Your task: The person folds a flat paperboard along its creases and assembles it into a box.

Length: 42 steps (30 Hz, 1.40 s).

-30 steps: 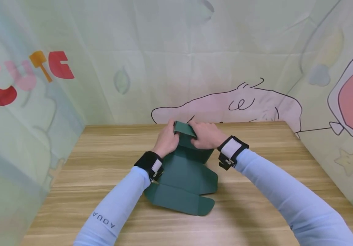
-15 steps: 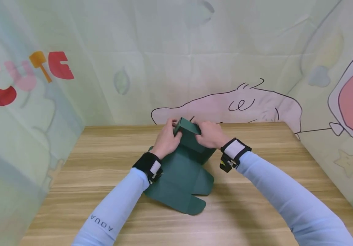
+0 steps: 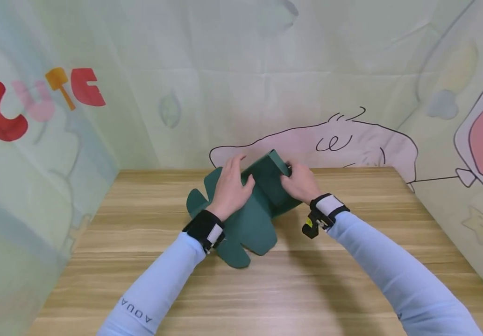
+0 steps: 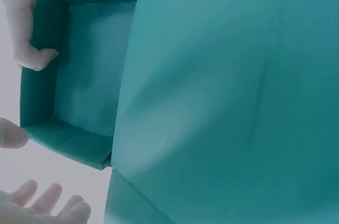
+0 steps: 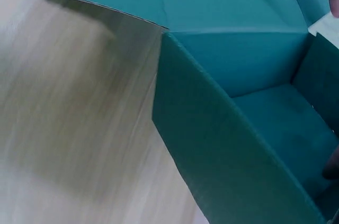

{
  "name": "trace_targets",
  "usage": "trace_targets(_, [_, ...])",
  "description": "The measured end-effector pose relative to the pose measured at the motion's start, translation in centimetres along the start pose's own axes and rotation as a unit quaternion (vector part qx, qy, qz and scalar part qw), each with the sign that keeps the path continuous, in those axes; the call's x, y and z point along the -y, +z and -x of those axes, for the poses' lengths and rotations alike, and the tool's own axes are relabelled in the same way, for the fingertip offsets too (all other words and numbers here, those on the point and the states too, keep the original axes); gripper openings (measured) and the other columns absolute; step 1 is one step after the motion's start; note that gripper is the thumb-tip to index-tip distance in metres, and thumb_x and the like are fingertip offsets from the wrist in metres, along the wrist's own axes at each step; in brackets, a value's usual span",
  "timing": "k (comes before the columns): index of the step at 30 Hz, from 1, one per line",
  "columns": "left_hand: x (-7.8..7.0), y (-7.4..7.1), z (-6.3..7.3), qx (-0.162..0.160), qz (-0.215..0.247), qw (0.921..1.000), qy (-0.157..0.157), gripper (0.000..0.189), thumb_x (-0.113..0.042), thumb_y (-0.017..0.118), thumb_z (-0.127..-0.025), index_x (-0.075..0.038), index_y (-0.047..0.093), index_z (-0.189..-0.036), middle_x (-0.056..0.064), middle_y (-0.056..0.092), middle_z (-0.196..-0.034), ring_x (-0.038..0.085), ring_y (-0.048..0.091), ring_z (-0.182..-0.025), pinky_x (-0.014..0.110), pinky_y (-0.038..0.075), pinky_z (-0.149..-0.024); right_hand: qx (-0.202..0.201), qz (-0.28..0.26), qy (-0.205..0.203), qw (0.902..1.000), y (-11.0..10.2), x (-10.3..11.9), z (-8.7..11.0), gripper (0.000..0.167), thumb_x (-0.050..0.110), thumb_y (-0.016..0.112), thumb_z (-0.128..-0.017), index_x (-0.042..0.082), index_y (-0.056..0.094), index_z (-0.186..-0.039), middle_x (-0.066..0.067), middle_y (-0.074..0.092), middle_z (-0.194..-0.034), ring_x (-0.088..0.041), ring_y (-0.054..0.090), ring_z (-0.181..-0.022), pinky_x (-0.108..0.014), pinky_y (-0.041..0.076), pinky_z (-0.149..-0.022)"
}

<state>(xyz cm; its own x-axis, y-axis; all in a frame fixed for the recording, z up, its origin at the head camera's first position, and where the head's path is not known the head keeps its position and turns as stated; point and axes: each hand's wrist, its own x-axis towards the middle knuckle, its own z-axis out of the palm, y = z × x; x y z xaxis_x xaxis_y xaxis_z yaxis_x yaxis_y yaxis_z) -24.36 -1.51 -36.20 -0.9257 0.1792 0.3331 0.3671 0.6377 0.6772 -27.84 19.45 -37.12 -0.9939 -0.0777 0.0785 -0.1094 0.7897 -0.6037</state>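
Note:
A dark green cardboard box (image 3: pixel 266 184) stands tilted over the table, its open side toward me and its flapped lid (image 3: pixel 252 224) hanging open. My right hand (image 3: pixel 302 183) grips the far right wall, and the thumb reaches inside in the left wrist view. My left hand (image 3: pixel 230 189) is spread over the lid's left side, thumb tip right at the box's edge. In the left wrist view the left fingers (image 4: pixel 47 200) are loose, apart from the walls. The right wrist view shows the folded side wall (image 5: pixel 222 144) and the bare inside.
A wood-grain table (image 3: pixel 140 280) lies under the box. Behind it hangs a printed cloth (image 3: pixel 224 93) with cartoon drawings, and the cloth continues along both sides. Each wrist wears a black strap with a small camera.
The box has turned, its walled end swinging to the right and its lid flaps to the left. My left hand has let go of the wall and spread its fingers; the right keeps its grip.

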Motion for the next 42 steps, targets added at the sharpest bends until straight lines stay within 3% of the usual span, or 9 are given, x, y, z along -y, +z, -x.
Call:
trace_targets(7, [-0.2, 0.6, 0.7, -0.010, 0.023, 0.9997, -0.004, 0.049, -0.015, 0.059, -0.099, -0.006, 0.045, -0.145, 0.015, 0.051, -0.145, 0.033, 0.052, -0.131, 0.048, 0.046, -0.108, -0.028, -0.054, 0.048, 0.9970, 0.4, -0.9, 0.2, 0.047, 0.022, 0.046, -0.097, -0.003, 0.052, -0.137, -0.028, 0.060, -0.131, -0.043, 0.062, -0.117, -0.059, 0.051, -0.100])
trace_targets(15, [-0.1, 2.0, 2.0, 0.000, 0.066, 0.9977, -0.017, 0.039, -0.016, 0.057, -0.099, -0.006, 0.052, -0.136, 0.013, 0.059, -0.131, 0.030, 0.061, -0.112, 0.045, 0.052, -0.091, -0.048, -0.110, 0.101, 0.9876, 1.2, -1.2, 0.3, 0.051, 0.024, 0.045, -0.097, -0.001, 0.048, -0.142, -0.026, 0.056, -0.137, -0.043, 0.057, -0.123, -0.061, 0.049, -0.103])
trace_targets(21, [-0.3, 3.1, 3.1, 0.037, 0.119, 0.9914, -0.040, 0.031, -0.016, 0.055, -0.100, -0.003, 0.058, -0.128, 0.011, 0.064, -0.117, 0.024, 0.066, -0.098, 0.036, 0.054, -0.084, -0.074, -0.169, 0.134, 0.9737, 1.8, -0.9, 0.4, 0.052, 0.024, 0.046, -0.099, 0.001, 0.046, -0.145, -0.025, 0.053, -0.142, -0.041, 0.054, -0.129, -0.062, 0.048, -0.104])
trace_targets(28, [-0.4, 4.7, 4.1, 0.089, 0.151, 0.9798, -0.096, 0.028, -0.021, 0.053, -0.100, -0.005, 0.064, -0.120, 0.009, 0.070, -0.106, 0.021, 0.069, -0.089, 0.028, 0.051, -0.076, -0.128, -0.202, 0.143, 0.9605, 2.8, -0.7, 0.1, 0.048, 0.022, 0.048, -0.098, 0.000, 0.051, -0.141, -0.024, 0.058, -0.131, -0.038, 0.056, -0.121, -0.058, 0.050, -0.103])
trace_targets(32, [-0.3, 5.6, 4.6, 0.122, 0.197, 0.9628, -0.140, 0.030, -0.022, 0.051, -0.101, -0.001, 0.062, -0.120, 0.016, 0.072, -0.104, 0.033, 0.073, -0.094, 0.026, 0.056, -0.075, -0.143, -0.218, 0.147, 0.9542, 3.0, -0.5, 0.1, 0.048, 0.022, 0.047, -0.098, 0.000, 0.051, -0.140, -0.024, 0.057, -0.131, -0.038, 0.055, -0.120, -0.058, 0.050, -0.104])
trace_targets(35, [-0.3, 6.4, 4.9, 0.134, 0.250, 0.9392, -0.193, 0.037, -0.025, 0.049, -0.103, 0.003, 0.059, -0.125, 0.020, 0.072, -0.109, 0.038, 0.071, -0.101, 0.032, 0.060, -0.080, -0.156, -0.229, 0.148, 0.9494, 3.1, -0.2, 0.2, 0.048, 0.021, 0.048, -0.097, 0.000, 0.052, -0.140, -0.024, 0.057, -0.131, -0.037, 0.054, -0.119, -0.057, 0.050, -0.104])
trace_targets(38, [-0.2, 7.1, 5.0, 0.127, 0.320, 0.9049, -0.250, 0.043, -0.029, 0.046, -0.106, 0.005, 0.055, -0.130, 0.023, 0.068, -0.119, 0.038, 0.069, -0.108, 0.041, 0.060, -0.090, -0.165, -0.241, 0.145, 0.9453, 3.2, 0.1, 0.4, 0.046, 0.020, 0.048, -0.097, -0.001, 0.053, -0.138, -0.024, 0.058, -0.129, -0.036, 0.055, -0.118, -0.056, 0.051, -0.102])
trace_targets(42, [-0.2, 7.9, 4.7, 0.106, 0.406, 0.8527, -0.312, 0.049, -0.033, 0.042, -0.107, 0.005, 0.046, -0.138, 0.023, 0.061, -0.135, 0.035, 0.065, -0.120, 0.039, 0.057, -0.098, -0.164, -0.257, 0.143, 0.9418, 3.6, 0.5, 0.8, 0.044, 0.018, 0.049, -0.098, -0.001, 0.053, -0.137, -0.023, 0.060, -0.128, -0.035, 0.057, -0.116, -0.054, 0.052, -0.100])
